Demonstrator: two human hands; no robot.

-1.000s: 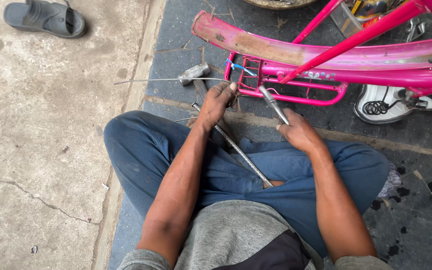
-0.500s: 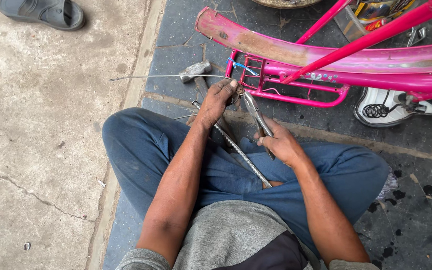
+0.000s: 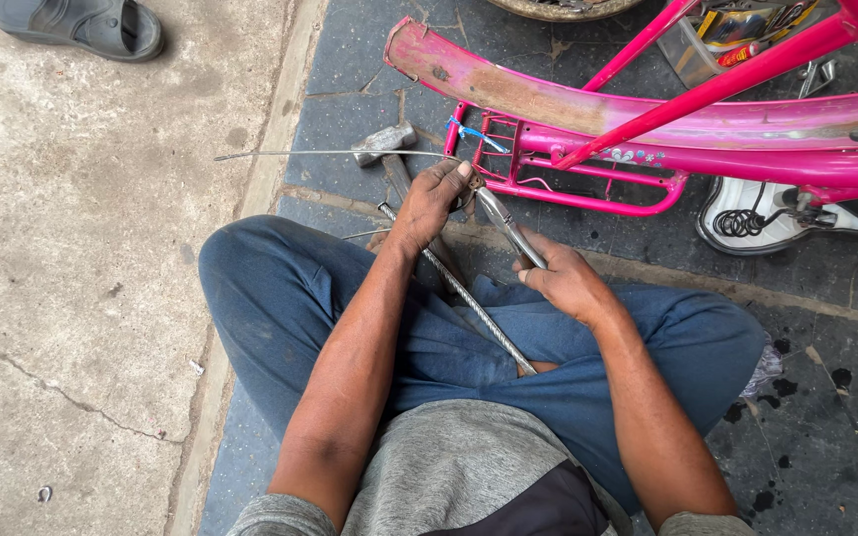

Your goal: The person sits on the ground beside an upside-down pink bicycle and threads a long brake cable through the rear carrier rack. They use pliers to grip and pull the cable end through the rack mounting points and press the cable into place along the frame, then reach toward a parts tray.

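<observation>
I sit cross-legged in blue trousers beside a pink bicycle frame lying on the ground. My left hand pinches a small part at the corner of the pink rear rack, where a thin steel wire runs off to the left. My right hand grips the handles of metal pliers, whose jaws meet the same spot by my left fingers. A grey sheathed cable runs diagonally from that spot down to my lap.
A hammer lies on the dark pavement just beyond my left hand. The rusty pink mudguard arches above the rack. A white part with coiled black wire sits under the frame. A grey sandal rests on the concrete, far left.
My right hand with the pliers has slid left and toward me, bringing the jaws up to my left fingers at the rack corner. My left hand stays in place.
</observation>
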